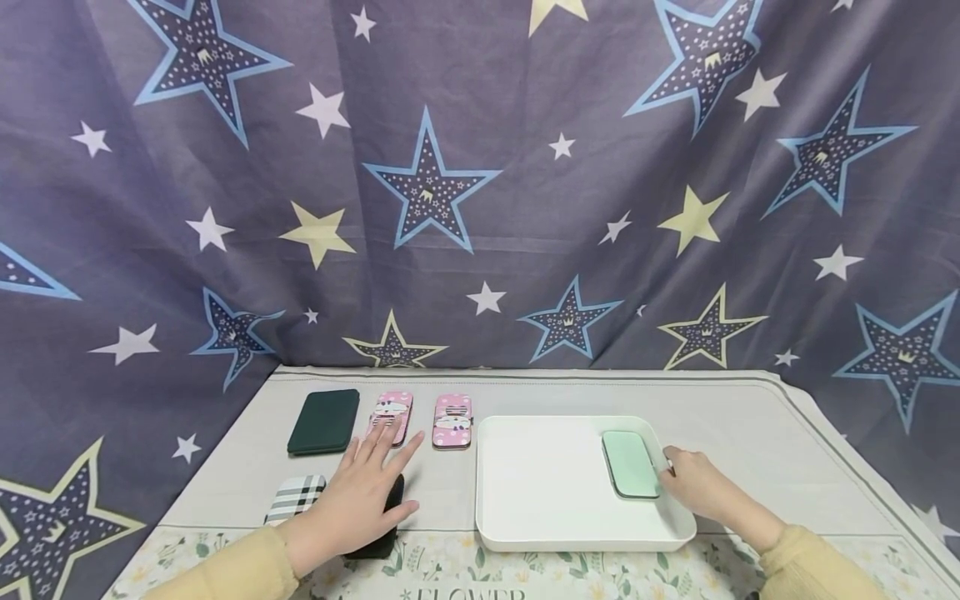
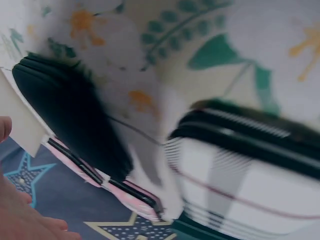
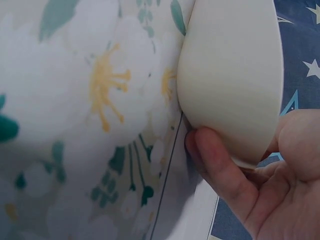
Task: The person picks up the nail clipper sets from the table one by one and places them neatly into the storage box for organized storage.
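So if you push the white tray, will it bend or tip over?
The white tray is probably stiff, since its thin walls hold their shape. It seems unlikely to tip, because it's wide and low. But the mint-green case inside might slide, as the tray's floor looks smooth.

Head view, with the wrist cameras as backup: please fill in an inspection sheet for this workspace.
Surface: pale tablecloth, floral band along the front.
Job's things: white tray with a mint case lying inside, near its right wall; outside it, to its left, a dark green case, two pink cases, a plaid case and a black case.
Clutter: nothing seen.
Grips: left grip empty, fingers spread above the cases; right grip holds the tray's right edge.
Cables: nothing seen.
Surroundings: star-print curtain behind; yellow sleeves on both arms.
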The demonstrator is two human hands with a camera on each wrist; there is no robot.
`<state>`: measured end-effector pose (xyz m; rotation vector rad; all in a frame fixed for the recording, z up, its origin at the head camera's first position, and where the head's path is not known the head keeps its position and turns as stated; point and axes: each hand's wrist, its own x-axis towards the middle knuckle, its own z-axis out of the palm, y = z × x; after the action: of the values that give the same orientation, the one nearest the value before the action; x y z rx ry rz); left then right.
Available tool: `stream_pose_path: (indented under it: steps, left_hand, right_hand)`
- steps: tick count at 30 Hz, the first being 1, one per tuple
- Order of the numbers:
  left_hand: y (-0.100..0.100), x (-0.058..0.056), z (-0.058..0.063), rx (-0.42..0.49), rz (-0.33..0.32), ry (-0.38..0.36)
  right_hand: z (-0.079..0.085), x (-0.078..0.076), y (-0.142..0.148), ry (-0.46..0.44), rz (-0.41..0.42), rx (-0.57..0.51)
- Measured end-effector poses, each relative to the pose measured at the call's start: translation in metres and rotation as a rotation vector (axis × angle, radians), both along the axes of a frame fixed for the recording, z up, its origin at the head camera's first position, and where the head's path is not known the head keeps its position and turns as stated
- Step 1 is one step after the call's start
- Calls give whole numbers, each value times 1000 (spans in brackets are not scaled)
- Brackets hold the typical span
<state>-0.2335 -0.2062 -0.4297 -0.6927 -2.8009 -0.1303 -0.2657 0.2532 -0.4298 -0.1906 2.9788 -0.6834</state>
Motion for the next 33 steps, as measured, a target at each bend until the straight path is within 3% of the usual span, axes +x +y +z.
stream_pose_path:
  steps: [12,19,24,33]
  left_hand:
    - [-12,-5,-5,75,105,-234]
    - [-14,-12,-6,123,229,-432]
    - [-15,-14,-2,144,252,-473]
    - [-18,-19,11,175,236,-513]
  right_hand:
    - [0,0,0,-1,-6,-8]
    - [1,0,0,-5,-15,-13]
    - [1,0,-1,-14,-16,-15]
    - [-1,1,1,-10,-17,-13]
